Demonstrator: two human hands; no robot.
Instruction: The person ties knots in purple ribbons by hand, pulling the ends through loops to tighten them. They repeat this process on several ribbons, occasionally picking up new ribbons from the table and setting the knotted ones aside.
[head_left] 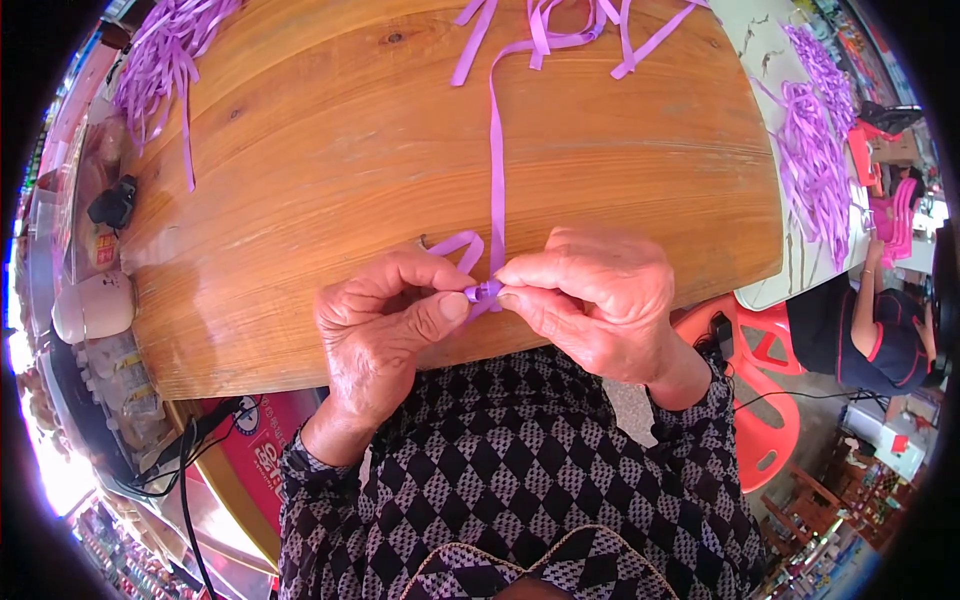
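Between my two hands, near the table's front edge, is a purple ribbon (496, 170) with a small loop or knot in it. My left hand (385, 315) pinches the left side of the loop between thumb and forefinger. From the other side, my right hand (595, 300) grips the ribbon with thumb and fingertips, its other fingers curled in. One length of ribbon runs straight up the table to a bunch of purple ribbons (545, 40) at the far edge. A short bent piece shows above my left fingers. The exact winding of the loop is partly hidden by my fingertips.
The wooden table (330, 170) carries a heap of purple ribbons (175, 60) at far left. More ribbons (810, 160) lie on a white surface at right. Red plastic chairs (755, 400) and a seated person (880, 330) are at right. Black cables (185, 480) hang at left.
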